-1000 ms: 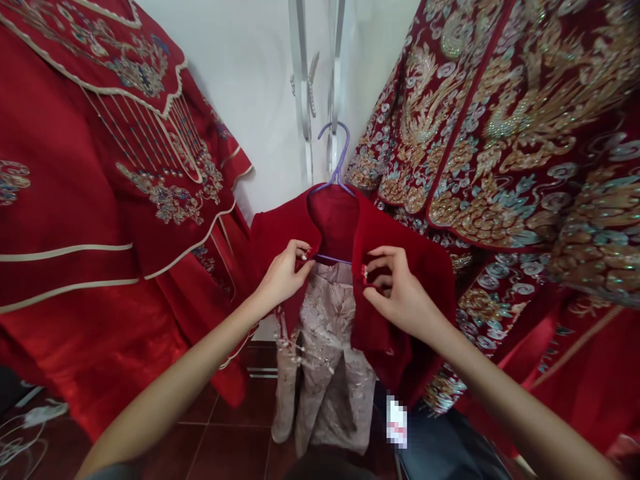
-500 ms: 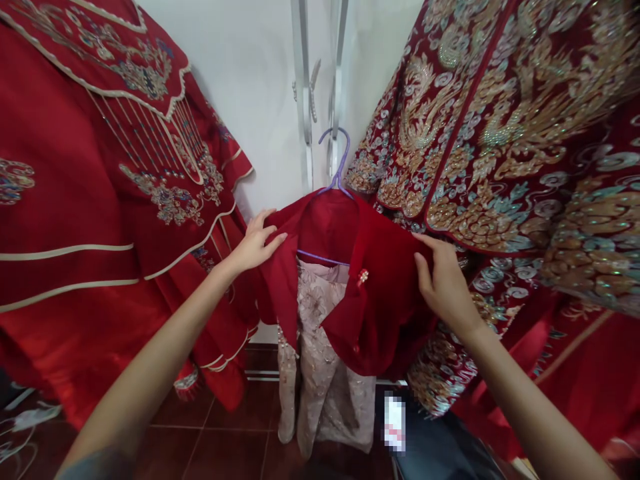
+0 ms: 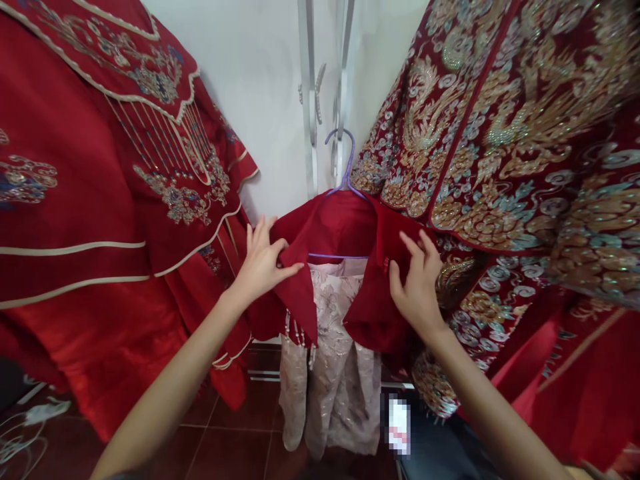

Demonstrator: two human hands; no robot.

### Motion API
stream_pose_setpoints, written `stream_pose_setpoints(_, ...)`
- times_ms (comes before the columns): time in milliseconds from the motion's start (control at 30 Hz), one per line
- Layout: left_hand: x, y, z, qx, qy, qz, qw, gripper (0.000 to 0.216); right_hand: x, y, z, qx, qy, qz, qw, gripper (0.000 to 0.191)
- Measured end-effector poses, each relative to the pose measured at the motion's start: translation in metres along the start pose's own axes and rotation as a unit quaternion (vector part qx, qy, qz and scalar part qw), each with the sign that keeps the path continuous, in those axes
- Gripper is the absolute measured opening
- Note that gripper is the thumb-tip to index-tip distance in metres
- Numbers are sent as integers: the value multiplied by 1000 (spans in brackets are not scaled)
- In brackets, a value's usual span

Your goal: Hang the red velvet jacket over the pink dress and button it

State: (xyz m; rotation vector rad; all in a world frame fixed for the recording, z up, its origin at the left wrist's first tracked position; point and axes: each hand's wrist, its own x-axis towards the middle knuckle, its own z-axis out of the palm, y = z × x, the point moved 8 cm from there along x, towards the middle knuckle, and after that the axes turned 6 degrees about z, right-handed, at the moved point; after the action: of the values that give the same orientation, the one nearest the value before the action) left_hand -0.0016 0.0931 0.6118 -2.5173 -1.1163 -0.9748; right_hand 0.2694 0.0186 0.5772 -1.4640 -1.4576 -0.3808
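Note:
A short dark red jacket (image 3: 376, 303) hangs from a purple hanger (image 3: 346, 175), its front parted and its smooth lining showing. Under it a pale pink embroidered dress (image 3: 330, 373) with a glittering surface hangs down. At the jacket's left shoulder and front edge, my left hand (image 3: 263, 263) has its fingers spread and its thumb stretched toward the opening, touching the cloth. My right hand (image 3: 417, 283) is over the jacket's right front panel, fingers apart and slightly bent. I cannot tell whether its fingertips touch the fabric.
Red gowns (image 3: 95, 220) with cream trim and beaded fringe hang on the left. A densely embroidered red and gold gown (image 3: 480, 133) crowds the right. Behind stand metal rack posts (image 3: 307, 100). Below are a black item (image 3: 435, 440), white cables (image 3: 47, 413) and a tiled floor (image 3: 230, 433).
My right hand has moved left from the jacket's outer side to its front panel, its fingers spreading. My left hand has shifted slightly right and down. The jacket's right front now hangs narrower.

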Motion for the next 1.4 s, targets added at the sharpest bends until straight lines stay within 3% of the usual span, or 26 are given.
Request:
stream_pose_setpoints(133, -18, 27, -4, -6, 60, -22, 998, 17, -3, -22, 3, 67, -29, 11, 997, 40)
stream_pose_setpoints(233, -32, 30, 1, -91, 79, -95, 988, 16, 0, -4, 10, 76, -41, 38, 996, 44)
stream_pose_setpoints(367, -34, 36, 8, -199, 94, -127, 967, 16, 4, 11, 23, 214, -122, 110, 963, 32)
stream_pose_setpoints(600, -4, 54, 22, -269, 94, -123, 951, 17, 14, -64, 39, 390, -238, 31, 889, 32)
stream_pose_setpoints(700, 0, 54, 27, -273, 111, -128, 947, 20, 13, -73, 50, 407, -262, 14, 875, 33)
stream_pose_setpoints(900, -4, 46, 34, -361, 168, -156, 904, 15, 10, -60, 56, 394, -245, 27, 885, 19)
stream_pose_setpoints(1000, 1, 41, 40, -388, 143, -166, 895, 11, 12, -60, 54, 363, -241, 9, 900, 17)
stream_pose_setpoints(1267, 23, 53, 31, -321, 39, -55, 945, 9, 18, -60, 49, 307, -227, -26, 924, 14)
stream_pose_setpoints(1400, 28, 64, 27, -305, 3, -22, 952, 11, 21, -56, 47, 300, -219, -30, 928, 14)
